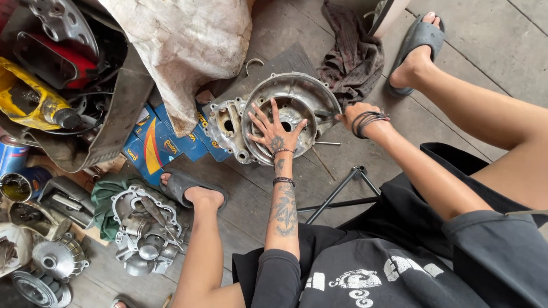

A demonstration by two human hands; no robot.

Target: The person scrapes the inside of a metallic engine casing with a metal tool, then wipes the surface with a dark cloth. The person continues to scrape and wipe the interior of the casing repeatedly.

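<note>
1. Workshop floor (491, 40) of grey planks and concrete; person sits low on it, legs spread, sandals on both feet.
2. Engine crankcase cover (285, 114), bare aluminium with a round bell-shaped housing, lies on the floor between the feet, partly over a dark mat (291, 60).
3. Left hand (275, 130): open, fingers splayed, palm pressed flat into the round recess of the cover. Grips nothing, just bears down on the casting.
4. Right hand (355, 114): closed around a thin metal tool (326, 116) whose tip meets the right rim of the cover. Tool type too small to tell. Stacked bangles on that wrist.
5. Dark checked rag (354, 57) lies just beyond the cover, near the right foot.
6. Blue and yellow parts boxes (157, 142) lie beside the cover's left edge, partly under a dirty white sack (182, 45).
7. Second engine casing (145, 228) sits near the left foot on a green cloth (105, 199), well apart from the cover.
8. Black T-handle wrench (337, 194) lies on the floor near the person's lap.
9. Far left: pile of scrap parts, yellow power tool (31, 102), blue can (11, 157), finned round parts (57, 259).
</note>
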